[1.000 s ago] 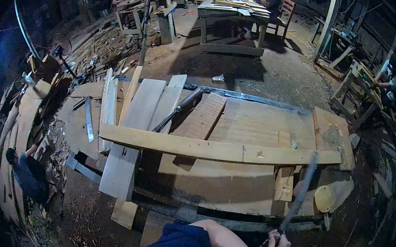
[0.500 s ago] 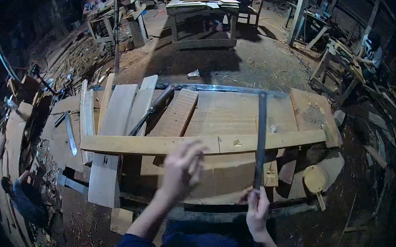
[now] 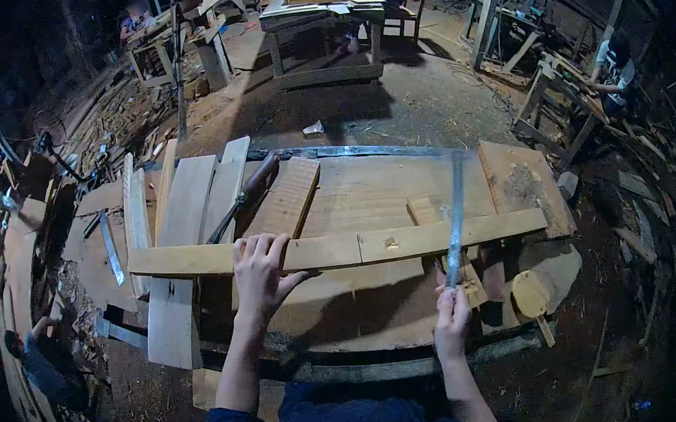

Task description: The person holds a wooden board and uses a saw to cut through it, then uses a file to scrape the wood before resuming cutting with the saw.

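Note:
A long, narrow wooden plank lies crosswise over the other boards, with a pencil-like line and a small notch near its middle. My left hand is on the left part of this plank, its fingers bent over the far edge and the thumb sticking out to the right. In my right hand is one end of a long flat metal blade. The blade points away from me and crosses over the plank's right part. Under the plank lies a wide board.
Several loose boards and a dark-handled tool lie at the left. A round wooden paddle is at the right front. Further off stand a cluttered table and a chair. A person sits at the right.
My left hand has come down onto the plank, moving left. The blade in my right hand has turned, now showing a brighter face, and the view has shifted slightly.

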{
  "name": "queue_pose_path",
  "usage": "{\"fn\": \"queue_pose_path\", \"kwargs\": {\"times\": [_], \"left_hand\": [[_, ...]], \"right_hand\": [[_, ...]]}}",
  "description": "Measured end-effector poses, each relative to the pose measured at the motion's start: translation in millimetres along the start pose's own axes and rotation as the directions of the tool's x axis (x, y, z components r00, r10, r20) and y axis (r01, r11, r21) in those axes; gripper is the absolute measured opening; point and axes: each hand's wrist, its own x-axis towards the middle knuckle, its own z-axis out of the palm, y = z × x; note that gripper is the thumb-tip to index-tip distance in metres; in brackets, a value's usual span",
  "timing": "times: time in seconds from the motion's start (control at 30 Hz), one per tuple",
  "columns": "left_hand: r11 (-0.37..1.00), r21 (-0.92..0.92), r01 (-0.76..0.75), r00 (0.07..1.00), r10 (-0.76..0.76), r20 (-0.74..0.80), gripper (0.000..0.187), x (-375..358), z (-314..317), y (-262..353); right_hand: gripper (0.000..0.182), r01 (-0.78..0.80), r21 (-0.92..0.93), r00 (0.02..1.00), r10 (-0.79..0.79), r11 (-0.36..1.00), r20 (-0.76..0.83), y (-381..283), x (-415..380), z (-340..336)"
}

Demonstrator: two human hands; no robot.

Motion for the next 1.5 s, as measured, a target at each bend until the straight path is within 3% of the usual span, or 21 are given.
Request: {"fn": "queue_pose_path", "kwargs": {"times": [0.13, 0.23, 0.43, 0.5, 0.53, 0.57, 0.63, 0.77, 0.83, 0.87, 0.9, 0.93, 0.97, 1.03, 1.13, 1.3, 1.5], "left_hand": [[0.999, -0.002, -0.038, 0.994, 0.038, -0.101, 0.064, -1.0, 3.8, 0.4], [0.998, 0.062, 0.027, 0.989, -0.017, -0.147, 0.063, -0.4, 10.5, 3.6], [0.993, 0.067, 0.1, 0.971, -0.082, -0.225, 0.065, 4.4, 20.1, -3.2], [0.994, 0.081, 0.071, 0.969, -0.049, -0.244, 0.063, 5.9, 23.9, -3.9], [0.996, 0.056, 0.063, 0.965, -0.047, -0.26, 0.062, 7.9, 24.5, -1.1], [0.997, 0.039, 0.068, 0.971, -0.057, -0.233, 0.062, 11.5, 23.5, 1.7], [0.997, 0.06, 0.052, 0.973, -0.037, -0.226, 0.062, 18.1, 27.4, 5.7], [0.998, 0.055, 0.033, 0.976, -0.021, -0.216, 0.063, 23.7, 35.7, 10.9], [0.999, 0.037, 0.032, 0.98, -0.024, -0.196, 0.063, 23.9, 33.9, 12.2], [0.998, 0.059, 0.022, 0.984, -0.011, -0.176, 0.059, 25.2, 31.7, 11.8], [0.997, 0.082, 0.012, 0.988, 0.001, -0.157, 0.055, 26.1, 30.3, 10.8], [0.996, 0.086, 0.01, 0.99, 0.002, -0.138, 0.04, 27.5, 30.3, 8.9], [0.997, 0.083, 0.007, 0.991, 0.004, -0.132, 0.04, 31.7, 29.8, 8.8], [0.99, -0.016, 0.137, 0.989, -0.136, 0.055, 0.034, 43.4, 26.7, 10.4], [0.988, 0.007, 0.153, 0.984, -0.153, 0.089, 0.04, 63.2, 37.6, 20.6], [0.982, 0.011, 0.189, 0.96, -0.187, 0.206, 0.039, 79.1, 59.5, 38.8], [0.986, -0.012, 0.167, 0.971, -0.163, 0.176, 0.037, 80.4, 56.7, 36.7]], "right_hand": [[0.019, 0.031, 0.077, 0.999, -0.028, 0.997, -0.045, 18.5, 10.5, -9.6], [0.023, 0.093, 0.169, 0.991, -0.075, 0.981, -0.11, 23.3, 18.6, -8.3], [0.024, 0.106, 0.099, 0.986, -0.092, 0.989, -0.136, 17.8, 29.0, -13.2], [0.024, 0.15, -0.064, 0.983, -0.156, 0.987, -0.096, 0.2, 22.3, -11.9], [0.023, 0.084, -0.011, 0.992, -0.084, 0.996, -0.089, -6.2, 18.1, -11.5], [0.022, -0.077, -0.083, 0.997, 0.076, 0.994, -0.006, -21.5, 13.2, -15.9], [0.019, 0.204, -0.319, 0.974, -0.224, 0.926, -0.029, -15.3, 11.6, -11.2], [0.021, 0.113, -0.384, 0.993, -0.093, 0.916, 0.071, -50.6, -2.1, -1.6], [0.022, 0.072, -0.304, 0.994, -0.041, 0.95, 0.106, -59.8, -8.7, 6.4], [0.021, 0.156, -0.266, 0.985, -0.131, 0.951, 0.108, -48.3, -9.5, 10.8], [0.021, 0.148, -0.272, 0.987, -0.124, 0.951, 0.104, -45.7, -10.6, 11.8], [0.021, 0.167, -0.342, 0.98, -0.119, 0.925, 0.157, -44.1, -11.1, 12.8], [0.02, 0.189, -0.406, 0.971, -0.11, 0.894, 0.21, -43.9, -11.5, 14.7], [0.018, 0.145, -0.423, 0.971, -0.046, 0.894, 0.236, -44.2, -11.9, 18.5], [0.016, 0.194, -0.457, 0.966, -0.087, 0.868, 0.244, -41.8, -12.3, 20.8], [0.014, 0.157, -0.606, 0.959, 0.026, 0.78, 0.283, -58.9, -18.0, 17.6], [0.013, 0.167, -0.716, 0.951, 0.082, 0.677, 0.298, -74.3, -21.9, 31.9]]}}
